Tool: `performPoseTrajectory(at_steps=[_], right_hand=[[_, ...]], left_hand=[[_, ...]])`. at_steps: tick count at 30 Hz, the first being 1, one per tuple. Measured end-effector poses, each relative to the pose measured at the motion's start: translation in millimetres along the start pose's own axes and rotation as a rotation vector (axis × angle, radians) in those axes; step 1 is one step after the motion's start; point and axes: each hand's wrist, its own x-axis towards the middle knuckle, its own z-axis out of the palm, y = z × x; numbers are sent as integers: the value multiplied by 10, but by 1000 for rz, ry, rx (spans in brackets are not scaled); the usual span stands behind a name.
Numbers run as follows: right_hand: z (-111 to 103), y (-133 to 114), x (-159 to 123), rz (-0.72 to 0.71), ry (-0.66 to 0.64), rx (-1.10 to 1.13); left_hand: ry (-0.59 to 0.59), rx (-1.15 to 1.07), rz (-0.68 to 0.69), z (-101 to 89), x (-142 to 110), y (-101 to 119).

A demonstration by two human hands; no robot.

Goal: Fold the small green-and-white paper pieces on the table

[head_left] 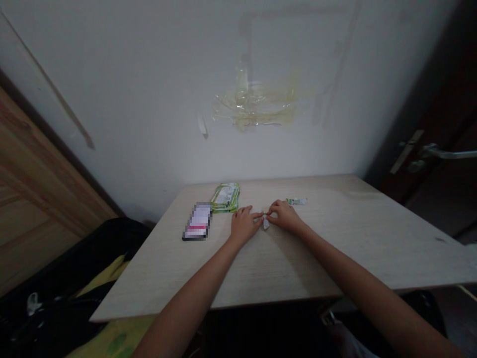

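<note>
A small white-and-green packet [266,223] is between my two hands at the middle of the table. The fingertips of my left hand [246,223] close on its left edge, while the other fingers are bent near the tabletop. From the other side, my right hand [285,216] pinches the top of the packet between thumb and index finger. Its lower part shows below the fingertips. Just beyond my right hand lies another small green-and-white strip packet [297,201]. A larger green-and-white pouch [225,197] lies flat beyond my left hand.
A phone [198,222] with a lit, blurred screen lies left of my left hand on the light wooden table [328,248]. Behind the table rises a wall with peeling tape [257,107]. A dark door with a metal handle [450,153] stands at right.
</note>
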Motion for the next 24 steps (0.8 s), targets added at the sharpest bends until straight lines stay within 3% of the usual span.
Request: performPoseTrajectory(at_steps=[24], right_hand=[[59,242,13,-172,-64,114]], left_hand=[[-10,13,-30,22,10,11]])
